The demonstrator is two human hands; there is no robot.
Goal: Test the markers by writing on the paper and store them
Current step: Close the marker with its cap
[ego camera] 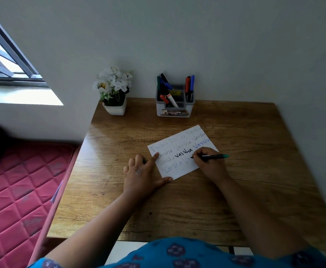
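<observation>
Fingers of right hand point(209, 163) curled round green marker point(214, 156), tip on paper point(179, 151); left hand point(140, 174) spread, forefinger and thumb pressing paper's near edge.

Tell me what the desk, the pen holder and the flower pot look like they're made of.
The desk looks like wood or a wood-grain laminate: brown streaked grain and a soft sheen near the window side. The pen holder looks like moulded plastic, a white body with a grey rim and smooth matte walls. The flower pot is smooth white, either plastic or glazed ceramic; I cannot tell which.
</observation>
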